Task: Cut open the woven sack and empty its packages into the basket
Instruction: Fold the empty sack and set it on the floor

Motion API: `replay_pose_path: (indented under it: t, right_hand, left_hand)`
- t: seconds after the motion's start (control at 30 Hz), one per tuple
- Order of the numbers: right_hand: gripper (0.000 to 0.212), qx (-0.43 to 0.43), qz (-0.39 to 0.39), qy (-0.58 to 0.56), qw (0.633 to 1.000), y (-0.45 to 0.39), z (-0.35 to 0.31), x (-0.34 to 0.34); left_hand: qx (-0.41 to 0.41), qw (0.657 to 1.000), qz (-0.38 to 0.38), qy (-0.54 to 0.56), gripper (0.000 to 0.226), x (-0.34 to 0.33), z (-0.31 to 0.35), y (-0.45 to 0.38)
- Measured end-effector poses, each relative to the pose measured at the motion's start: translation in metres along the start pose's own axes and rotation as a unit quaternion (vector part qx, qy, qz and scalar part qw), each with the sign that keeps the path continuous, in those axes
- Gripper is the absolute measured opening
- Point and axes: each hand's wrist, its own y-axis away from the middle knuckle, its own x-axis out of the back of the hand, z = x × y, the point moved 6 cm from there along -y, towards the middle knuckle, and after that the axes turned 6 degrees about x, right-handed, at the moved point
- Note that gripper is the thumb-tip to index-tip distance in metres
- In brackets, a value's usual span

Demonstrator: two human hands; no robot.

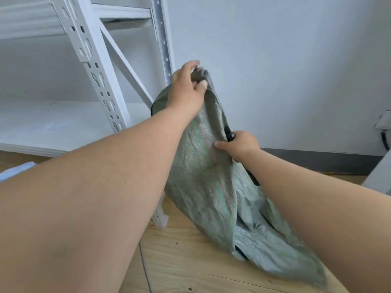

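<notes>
Shelving rack (99, 66) left of sack (203, 166); bare floor (186, 261) in front.

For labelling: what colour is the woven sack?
Grey-green sack with a green stripe; head view.

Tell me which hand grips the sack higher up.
The left hand, bunching the woven sack's top; the right hand pinches its side lower down.

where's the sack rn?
Head view, centre: woven sack hangs over the wooden floor, right of the white shelving rack, left hand gripping its top.
</notes>
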Motion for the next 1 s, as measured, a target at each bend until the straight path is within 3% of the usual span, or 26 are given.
replay_pose_path:
  t: [0.07,0.13,0.2,0.27,0.33,0.37,0.5,0.57,0.7,0.8,0.87,1.0]
  right_hand:
    - [0.024,-0.055,0.074,-0.051,0.994,-0.007,-0.004,0.024]
    - [0.017,-0.104,0.094,-0.129,0.982,-0.010,-0.016,0.040]
    - [0.013,-0.113,0.085,-0.179,0.974,-0.017,-0.037,0.053]
    - [0.014,-0.093,0.068,-0.199,0.973,-0.019,-0.065,0.065]
    - [0.017,-0.058,0.044,-0.174,0.982,-0.020,-0.096,0.078]
    - [0.020,-0.035,0.040,-0.154,0.987,-0.021,-0.113,0.083]
    - [0.022,0.075,0.084,-0.099,0.989,-0.020,-0.171,0.111]
    - [0.022,0.105,0.092,-0.080,0.987,-0.018,-0.194,0.121]
    - [0.023,0.124,0.111,-0.053,0.985,-0.023,-0.212,0.134]
    - [0.025,0.113,0.127,-0.039,0.985,-0.027,-0.201,0.144]
    - [0.024,0.100,0.112,-0.031,0.988,-0.027,-0.190,0.145]
    - [0.042,0.077,0.061,-0.061,0.993,-0.025,-0.170,0.138]
  left_hand:
    - [-0.032,0.998,-0.001,-0.048,0.060,-0.006,0.004,0.013]
    - [-0.029,0.991,-0.035,-0.123,0.040,-0.018,-0.002,0.024]
    - [0.088,0.970,-0.206,-0.099,0.034,-0.041,-0.016,0.040]
    - [0.155,0.931,-0.310,-0.112,0.069,-0.059,-0.027,0.051]
    - [0.145,0.941,-0.270,-0.147,0.112,-0.062,-0.026,0.045]
    - [0.132,0.954,-0.228,-0.144,0.123,-0.059,-0.020,0.041]
    - [0.055,0.997,-0.004,-0.063,0.123,-0.033,0.013,0.025]
    - [0.036,0.998,0.044,-0.035,0.118,-0.026,0.030,0.020]
    - [0.050,0.997,0.053,0.015,0.084,-0.015,0.044,0.003]
    - [0.048,0.994,-0.057,0.077,0.069,-0.019,0.035,-0.004]
    - [0.028,0.989,-0.076,0.120,0.064,-0.019,0.031,0.001]
    - [-0.007,0.999,-0.026,-0.027,0.045,-0.021,0.024,0.006]
